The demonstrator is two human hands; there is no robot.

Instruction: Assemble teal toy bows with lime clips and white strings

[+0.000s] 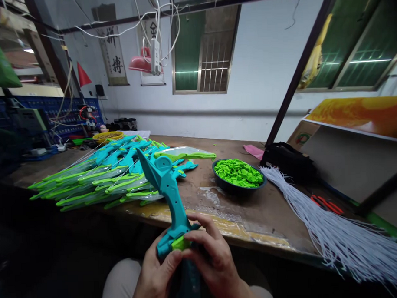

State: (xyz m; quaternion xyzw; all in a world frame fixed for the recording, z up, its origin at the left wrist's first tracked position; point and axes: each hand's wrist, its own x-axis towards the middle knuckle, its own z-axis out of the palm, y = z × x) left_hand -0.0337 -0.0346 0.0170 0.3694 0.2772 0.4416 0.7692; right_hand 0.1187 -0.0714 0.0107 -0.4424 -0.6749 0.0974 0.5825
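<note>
In front of my lap is a teal plastic toy bow body [176, 206], held upright with a slight tilt. My left hand [155, 265] is closed around its lower end, thumb along the front. My right hand [213, 248] pinches a small lime-green plastic piece [180, 243] against that same lower part. Fingers cover some of the piece, so I cannot tell how far it sits in the body. A lime-green limb with a clear web [188, 154] shows beside the body's top; whether it is joined there is unclear.
Left on the workbench [199, 183] lies a pile of teal and green toy bows [121, 169] with strings. A dark bowl [240, 191] of small green pieces stands right of centre. Farther right are a bundle of white cords [321, 223], red-handled scissors [327, 204] and a black bag [288, 165].
</note>
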